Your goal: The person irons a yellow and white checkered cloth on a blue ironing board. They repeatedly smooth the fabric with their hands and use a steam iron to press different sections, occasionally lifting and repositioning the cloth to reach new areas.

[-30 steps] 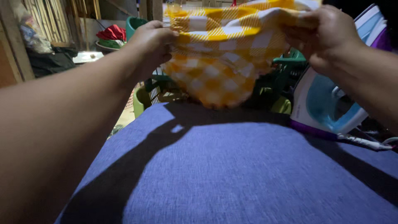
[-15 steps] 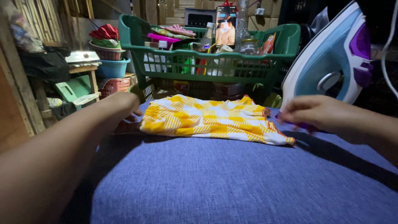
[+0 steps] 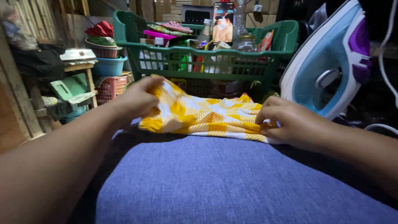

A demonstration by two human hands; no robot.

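Now yellow checked cloth [image 3: 207, 116] lies between both hands.

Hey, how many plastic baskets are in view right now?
2. A large green basket stands behind the yellow checked cloth, which both hands are gripping. A small pink basket sits lower at the left, under the blue bowl. Others may be hidden.

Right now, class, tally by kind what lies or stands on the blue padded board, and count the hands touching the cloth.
Yellow checked cloth: 1
Iron, standing on its heel: 1
Hands on the cloth, left hand and right hand: 2
Total: 4
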